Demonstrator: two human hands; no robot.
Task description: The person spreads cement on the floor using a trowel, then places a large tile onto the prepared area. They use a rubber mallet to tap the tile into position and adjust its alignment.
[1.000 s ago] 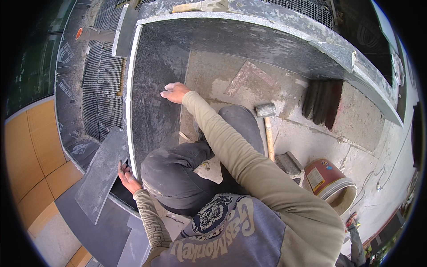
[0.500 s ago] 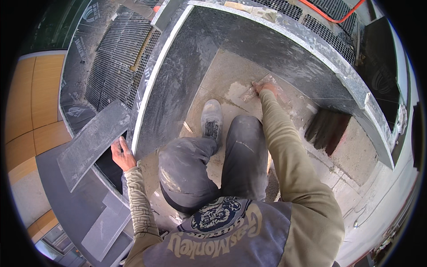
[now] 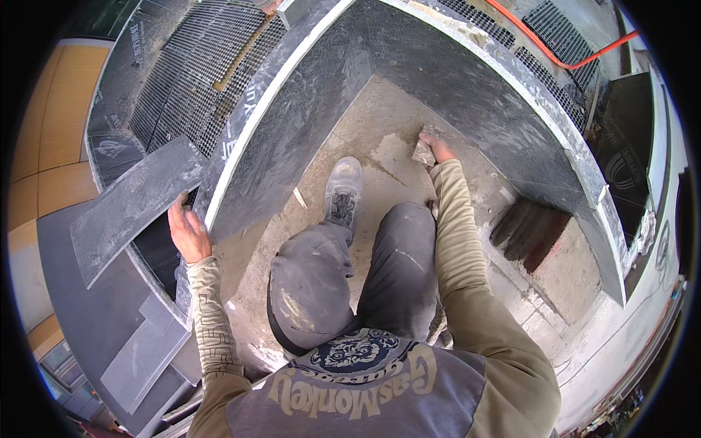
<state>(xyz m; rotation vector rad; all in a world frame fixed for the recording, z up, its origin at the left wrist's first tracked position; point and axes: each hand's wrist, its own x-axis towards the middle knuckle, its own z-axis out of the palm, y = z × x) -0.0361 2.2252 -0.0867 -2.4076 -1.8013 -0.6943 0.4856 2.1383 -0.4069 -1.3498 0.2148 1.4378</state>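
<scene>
My left hand is at the near end of a dark grey wall panel with a pale top edge. Its fingers are stretched upward, and the fingertips come close to a loose dark grey slab; I cannot tell whether they touch it. Down by the floor, inside the angle of the panels, my right hand is closed on a small flat greyish piece. Its exact kind is not clear. A second dark panel stands just beyond that hand.
Black studded mats lie beyond the left panel. An orange hose runs at the far right. A dark, brush-like block is on the floor to my right. More grey slabs lie at the lower left.
My right hand has gone from lying low over the floor to a more upright grip, with the greyish piece now plainer to see. My left hand stays by the panel's end. The view has shifted slightly.
</scene>
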